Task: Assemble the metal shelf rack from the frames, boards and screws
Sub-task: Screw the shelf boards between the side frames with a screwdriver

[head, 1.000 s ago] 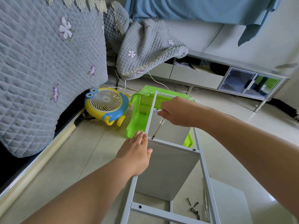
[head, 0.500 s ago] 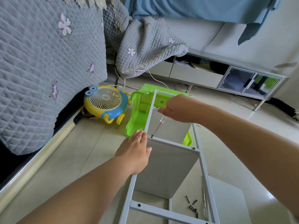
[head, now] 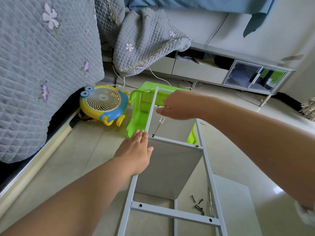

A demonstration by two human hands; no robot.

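The right hand (head: 179, 106) is closed around the clear handle of a thin screwdriver (head: 159, 124), and the tip of the tool sits on a dark screw (head: 153, 135) at the left end of a grey metal crossbar (head: 173, 141). The left hand (head: 136, 154) lies flat with straight fingers on the left rail of the grey metal frame (head: 150, 113), just beside that screw, and presses it down.

The frame lies across the top edge of a grey shelf board (head: 168, 169) that stands on its edge on the floor. At the right end of the same crossbar, another screw (head: 197, 146) is already in place.

To do this step well, I think the screwdriver should stay in one line with the screw, with steady pressure downward, so that the tip does not slip out of the head. The left hand should hold the rail firmly so that the hole stays over the board. The tool looks tilted now, which may make slipping more likely.

Near the lower right, some loose dark screws (head: 198, 206) lie on the floor, next to a second thin tool (head: 211, 203) and another flat grey board (head: 238, 210). Behind the frame stands a bright green plastic bin (head: 136, 116), touching or very near the frame's far end; it may limit the room for the right hand. A yellow and blue toy fan (head: 104, 103) lies well to the left, out of the way.
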